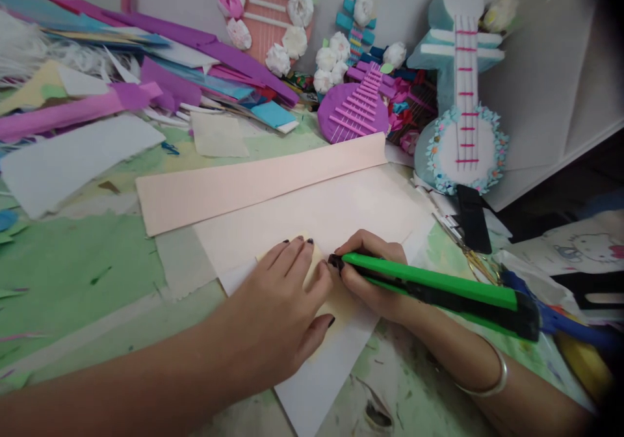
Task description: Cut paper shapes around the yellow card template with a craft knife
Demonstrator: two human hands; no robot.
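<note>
My left hand [287, 300] lies flat with outstretched fingers on a pale yellow piece of paper [341, 326]. Beneath that piece is a white sheet [316, 391]. In my right hand [373, 271] is a green-and-black utility knife [439, 284], gripped near its front end and slanting back over my forearm. Its black tip is close to my left fingers, above the paper; the blade itself cannot be made out. Beyond both hands, a long pale pink strip [263, 180] with a folded look lies across a large cream sheet [312, 216].
Coloured paper scraps [195, 53] heap at the back left. A purple instrument model [353, 112] and a pale blue one [463, 92] stand at the back. Scissors [480, 264] and a black phone-like object [472, 219] are at right on the green-stained table [88, 261].
</note>
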